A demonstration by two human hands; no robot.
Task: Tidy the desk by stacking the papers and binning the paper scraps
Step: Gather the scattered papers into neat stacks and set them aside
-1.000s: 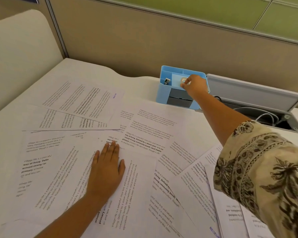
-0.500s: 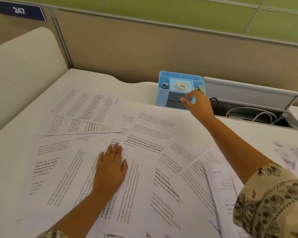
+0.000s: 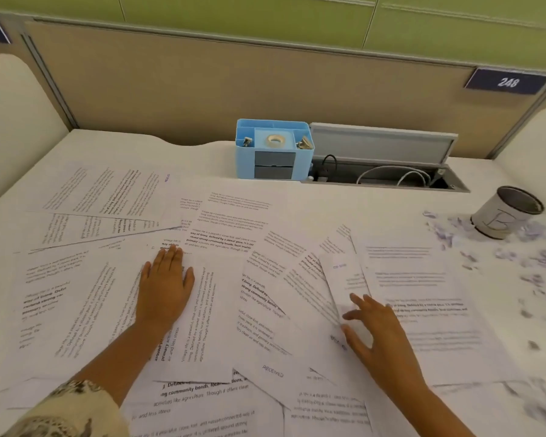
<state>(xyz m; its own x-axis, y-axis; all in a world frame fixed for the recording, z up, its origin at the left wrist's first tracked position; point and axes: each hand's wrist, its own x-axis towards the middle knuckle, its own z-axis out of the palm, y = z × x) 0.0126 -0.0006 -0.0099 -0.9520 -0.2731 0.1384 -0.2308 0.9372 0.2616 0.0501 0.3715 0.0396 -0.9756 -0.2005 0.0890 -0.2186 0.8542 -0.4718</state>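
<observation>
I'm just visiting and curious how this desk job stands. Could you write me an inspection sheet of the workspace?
Surface: white desk, mostly covered.
Job's things: printed papers scattered and overlapping, unstacked; paper scraps strewn at right around a small bin.
Clutter: blue organiser holding a tape roll and clips.
Hands: left hand flat on the papers; right hand fingers spread, touching a folded sheet.
Cables: white and black cables in the open cable tray.
Surroundings: beige partition, number plate 248.

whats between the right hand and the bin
In the head view, printed sheets and then scattered paper scraps lie between the right hand and the bin.
</observation>
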